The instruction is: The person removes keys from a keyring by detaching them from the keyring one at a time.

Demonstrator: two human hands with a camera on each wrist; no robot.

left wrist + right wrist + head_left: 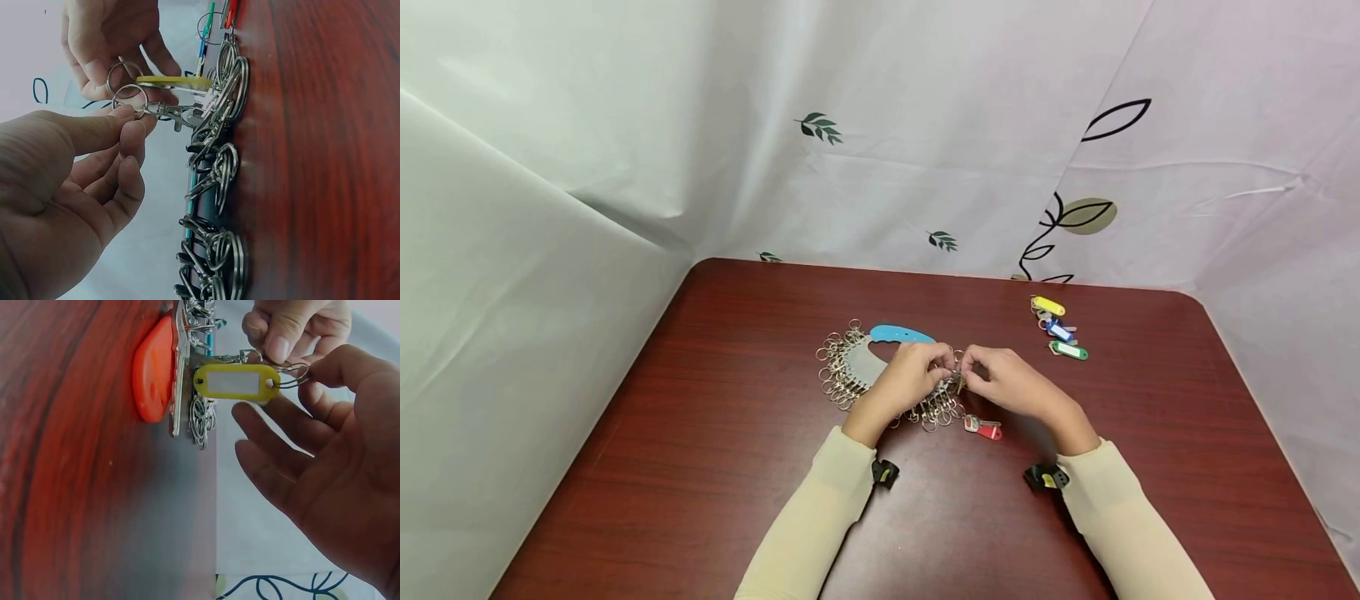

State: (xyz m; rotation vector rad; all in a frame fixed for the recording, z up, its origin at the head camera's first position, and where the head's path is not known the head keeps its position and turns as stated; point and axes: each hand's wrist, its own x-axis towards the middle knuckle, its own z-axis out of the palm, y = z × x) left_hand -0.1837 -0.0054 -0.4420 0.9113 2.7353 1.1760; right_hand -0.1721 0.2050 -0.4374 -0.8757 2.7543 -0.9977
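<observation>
Over the desk (pixel 662 467), the left hand (pixel 904 377) pinches a clip ring (pixel 130 85) in a narrow grip, the right hand (pixel 1011 379) a yellow tag (pixel 232 382) by its ring, apparently joining these 2, calling for careful threading.

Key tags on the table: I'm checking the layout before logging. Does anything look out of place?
Nothing looks spilled or damaged. Only the red tag stands out: it lies by the metal rings, apart from the yellow tag, blue tag and green tag farther right.

Long cream sleeves (pixel 816 508), black wrist cameras (pixel 1034 477) bearing yellow marks (pixel 1050 481).
</observation>
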